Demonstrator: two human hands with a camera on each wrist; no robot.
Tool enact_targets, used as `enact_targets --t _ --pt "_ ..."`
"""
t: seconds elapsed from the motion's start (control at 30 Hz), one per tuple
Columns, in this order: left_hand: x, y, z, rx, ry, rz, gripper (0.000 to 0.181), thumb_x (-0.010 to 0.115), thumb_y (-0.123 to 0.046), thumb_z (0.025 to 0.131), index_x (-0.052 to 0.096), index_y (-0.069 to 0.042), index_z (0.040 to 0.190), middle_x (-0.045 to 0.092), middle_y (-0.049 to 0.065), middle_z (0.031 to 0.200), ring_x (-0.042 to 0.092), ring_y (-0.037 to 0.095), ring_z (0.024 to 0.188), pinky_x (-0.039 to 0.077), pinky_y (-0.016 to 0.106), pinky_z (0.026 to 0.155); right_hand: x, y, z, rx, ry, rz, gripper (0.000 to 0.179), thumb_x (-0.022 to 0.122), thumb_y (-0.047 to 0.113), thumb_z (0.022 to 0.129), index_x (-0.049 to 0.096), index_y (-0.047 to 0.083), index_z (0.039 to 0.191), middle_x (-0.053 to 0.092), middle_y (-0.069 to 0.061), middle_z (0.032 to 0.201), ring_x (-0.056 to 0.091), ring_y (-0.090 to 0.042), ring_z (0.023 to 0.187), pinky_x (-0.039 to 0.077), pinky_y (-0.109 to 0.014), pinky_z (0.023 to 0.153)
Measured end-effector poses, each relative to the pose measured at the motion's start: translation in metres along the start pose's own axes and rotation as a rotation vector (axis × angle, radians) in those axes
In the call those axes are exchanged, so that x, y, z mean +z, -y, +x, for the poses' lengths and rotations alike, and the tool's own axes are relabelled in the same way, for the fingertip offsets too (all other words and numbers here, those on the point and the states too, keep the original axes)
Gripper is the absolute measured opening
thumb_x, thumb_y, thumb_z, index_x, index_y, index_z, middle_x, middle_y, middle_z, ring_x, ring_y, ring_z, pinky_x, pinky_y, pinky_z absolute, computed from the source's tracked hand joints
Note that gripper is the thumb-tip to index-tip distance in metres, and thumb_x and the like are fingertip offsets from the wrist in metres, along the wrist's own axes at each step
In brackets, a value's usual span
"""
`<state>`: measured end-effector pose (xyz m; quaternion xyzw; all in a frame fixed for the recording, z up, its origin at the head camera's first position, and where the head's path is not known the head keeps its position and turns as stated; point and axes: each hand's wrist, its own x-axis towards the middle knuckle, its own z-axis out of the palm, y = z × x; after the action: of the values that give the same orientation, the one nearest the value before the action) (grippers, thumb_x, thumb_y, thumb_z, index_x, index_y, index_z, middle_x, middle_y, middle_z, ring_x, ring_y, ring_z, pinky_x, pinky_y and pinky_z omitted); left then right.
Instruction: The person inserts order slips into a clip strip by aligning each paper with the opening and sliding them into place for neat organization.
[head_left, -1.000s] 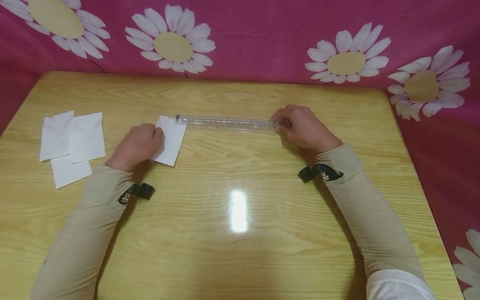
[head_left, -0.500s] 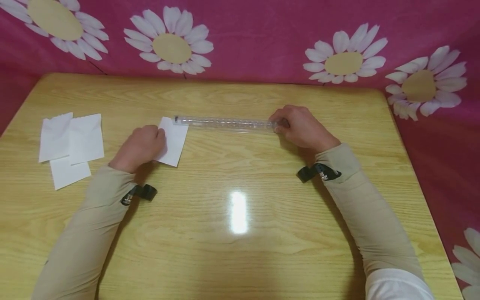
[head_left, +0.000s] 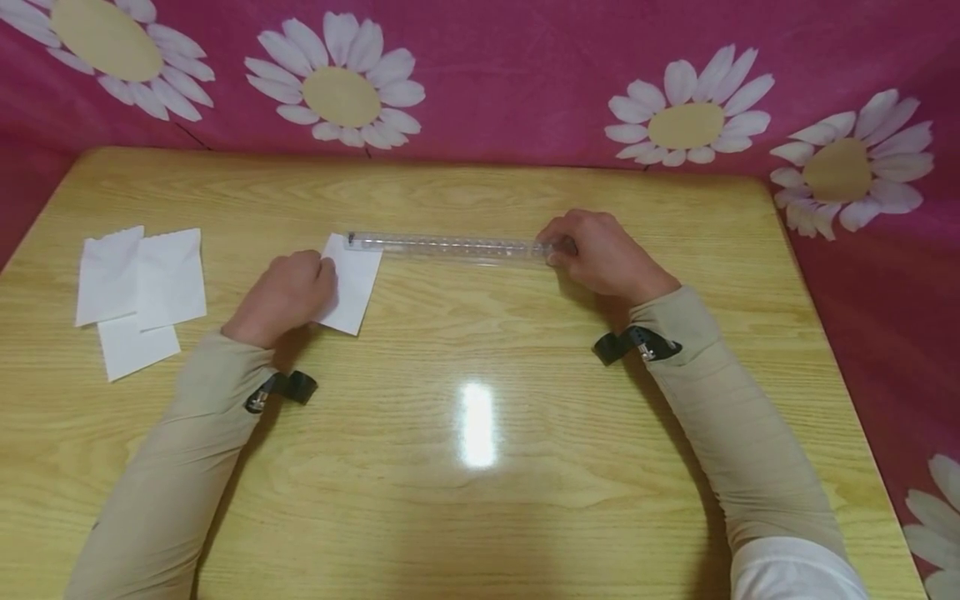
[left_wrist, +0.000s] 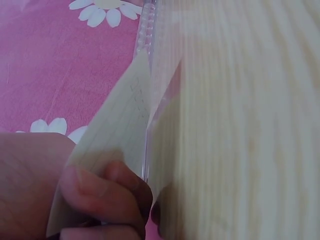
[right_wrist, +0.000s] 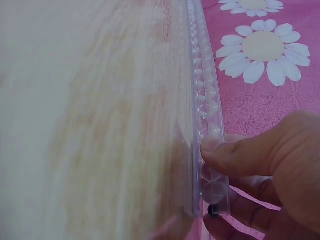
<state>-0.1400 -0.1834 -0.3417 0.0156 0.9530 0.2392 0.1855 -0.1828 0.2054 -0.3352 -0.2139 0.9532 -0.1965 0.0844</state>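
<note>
My left hand [head_left: 283, 292] pinches a white paper slip [head_left: 352, 287] by its left side, fingers curled. In the left wrist view the slip [left_wrist: 117, 117] rises at a slant and carries faint marks. Its upper edge meets the left end of a long, narrow clear plastic strip [head_left: 450, 245], which seems to lie in front of it. My right hand [head_left: 600, 254] grips the strip's right end; in the right wrist view the thumb presses on the strip [right_wrist: 206, 112]. A row of round clear shapes runs along it, with a small dark spot at the end.
Several white paper slips [head_left: 171, 279] overlap at the left of the wood-grain table [head_left: 480, 533]. A pink cloth with white flowers [head_left: 517, 83] hangs behind the table's back edge. A light reflection lies mid-table.
My left hand and its paper slip have shifted slightly right, so the slip reaches further along the strip. The right hand keeps its hold, almost still.
</note>
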Motion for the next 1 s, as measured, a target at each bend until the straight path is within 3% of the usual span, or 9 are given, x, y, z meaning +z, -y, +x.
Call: enact_targets --t 0.2,0.33,0.63,1.0 --pt "-0.0002 -0.002 0.0002 -0.015 0.001 0.005 0.056 0.022 -0.038 0.109 0.058 0.005 0.112 0.053 0.018 0.09 0.053 0.029 0.077 0.043 0.037 0.066 -0.0006 0.0002 -0.0001 -0.002 0.001 -0.003 0.027 0.068 0.006 0.097 0.072 0.004 0.123 0.072 -0.016 0.113 0.066 -0.03 0.104 0.054 -0.047 0.096" --pt "0.0 -0.0031 -0.0006 -0.015 -0.004 0.004 0.051 0.024 -0.036 0.108 0.058 0.003 0.104 0.052 0.016 0.084 0.052 0.028 0.073 0.043 0.035 0.061 -0.0003 -0.0002 0.0006 -0.011 -0.006 -0.008 0.027 0.067 0.006 0.097 0.072 0.004 0.123 0.072 -0.016 0.113 0.066 -0.03 0.104 0.053 -0.047 0.096" --pt "0.0016 -0.007 -0.0002 -0.023 -0.001 -0.002 0.049 0.025 -0.03 0.107 0.059 0.006 0.108 0.057 0.023 0.095 0.054 0.03 0.076 0.043 0.035 0.063 0.0 -0.0005 0.0003 -0.01 -0.004 -0.011 0.028 0.067 0.006 0.097 0.072 0.004 0.124 0.071 -0.016 0.112 0.065 -0.03 0.103 0.053 -0.047 0.096" --pt "0.0056 -0.0091 -0.0015 0.003 -0.012 -0.016 0.048 0.027 -0.028 0.106 0.061 0.006 0.107 0.059 0.023 0.095 0.055 0.03 0.077 0.044 0.035 0.063 0.0 -0.0013 0.0002 -0.02 -0.017 -0.007 0.025 0.067 0.005 0.096 0.073 0.005 0.121 0.072 -0.016 0.108 0.067 -0.03 0.101 0.054 -0.046 0.094"
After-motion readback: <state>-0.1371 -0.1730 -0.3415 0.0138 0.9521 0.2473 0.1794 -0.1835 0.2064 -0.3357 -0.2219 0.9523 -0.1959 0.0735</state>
